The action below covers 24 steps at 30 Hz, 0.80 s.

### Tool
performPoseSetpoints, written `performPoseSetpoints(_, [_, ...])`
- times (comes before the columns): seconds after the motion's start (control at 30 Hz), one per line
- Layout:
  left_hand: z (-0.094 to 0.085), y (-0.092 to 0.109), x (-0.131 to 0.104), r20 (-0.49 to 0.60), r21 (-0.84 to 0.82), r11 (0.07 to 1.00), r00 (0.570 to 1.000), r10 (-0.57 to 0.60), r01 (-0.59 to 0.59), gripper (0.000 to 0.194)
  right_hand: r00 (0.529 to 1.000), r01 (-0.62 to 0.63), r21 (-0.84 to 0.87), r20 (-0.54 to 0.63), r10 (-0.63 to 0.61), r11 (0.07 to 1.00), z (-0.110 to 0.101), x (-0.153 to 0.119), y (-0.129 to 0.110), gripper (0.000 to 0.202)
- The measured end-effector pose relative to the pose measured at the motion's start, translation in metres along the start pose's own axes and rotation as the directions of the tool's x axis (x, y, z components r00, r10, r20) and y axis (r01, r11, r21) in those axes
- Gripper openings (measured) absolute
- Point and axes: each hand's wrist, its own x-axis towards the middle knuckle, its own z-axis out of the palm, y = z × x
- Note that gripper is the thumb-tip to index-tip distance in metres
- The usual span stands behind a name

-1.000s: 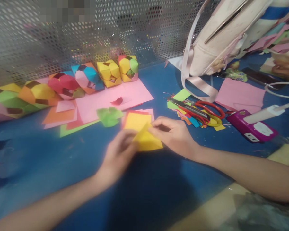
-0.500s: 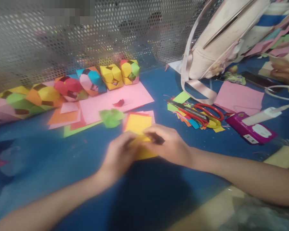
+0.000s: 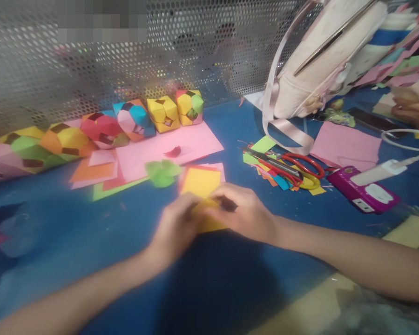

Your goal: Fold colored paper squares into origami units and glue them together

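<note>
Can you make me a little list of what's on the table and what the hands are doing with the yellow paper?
left hand: pressing on the yellow paper
right hand: pressing the same paper, touching the left hand
paper stack: yellow on top, just behind the hands
green crumpled paper: left of the stack
paper cubes: a colourful row along the metal screen
scissors: red handles, on paper scraps to the right
bag: pale, leaning at the back right
table: blue

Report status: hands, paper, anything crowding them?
Left hand and right hand both pinching yellow paper on blue table. Paper stack just beyond; scissors well clear.
</note>
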Motion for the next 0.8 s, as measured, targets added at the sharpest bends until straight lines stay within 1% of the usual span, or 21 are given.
performPoseSetpoints(0.07, [0.001,0.001,0.0,0.023,-0.003,1.0,1.0,-0.009,0.009,0.009,1.0,0.021,-0.001,-0.018,-0.021,1.0,0.001,0.001,-0.001,0.009])
performPoseSetpoints(0.13, [0.001,0.002,-0.001,0.044,0.002,1.0,0.999,-0.027,0.027,0.012,0.999,0.043,-0.005,-0.031,-0.043,0.999,0.001,0.0,0.0,0.013])
performPoseSetpoints(0.23, [-0.001,0.004,-0.001,0.082,0.002,0.998,0.995,-0.059,0.059,0.019,0.997,0.071,0.004,-0.034,-0.071,0.997,0.001,-0.001,0.001,0.014])
performPoseSetpoints(0.37, [-0.006,0.005,0.0,0.117,-0.033,0.997,0.991,-0.063,0.067,0.017,0.99,0.138,0.033,-0.002,-0.138,0.99,0.0,-0.002,0.005,0.007])
performPoseSetpoints(0.5, [-0.009,0.003,0.003,0.135,-0.04,0.998,0.99,-0.043,0.048,0.014,0.981,0.193,0.078,0.01,-0.195,0.978,0.001,-0.003,0.01,0.015])
performPoseSetpoints(0.6, [-0.011,0.001,0.004,0.182,-0.098,0.993,0.982,-0.046,0.065,0.017,0.98,0.198,0.093,0.013,-0.2,0.976,0.001,-0.003,0.013,0.017])
performPoseSetpoints(0.8, [-0.014,-0.001,0.004,0.243,-0.198,0.969,0.965,-0.098,0.148,0.023,0.979,0.197,0.092,0.044,-0.201,0.976,-0.001,-0.004,0.014,0.017])
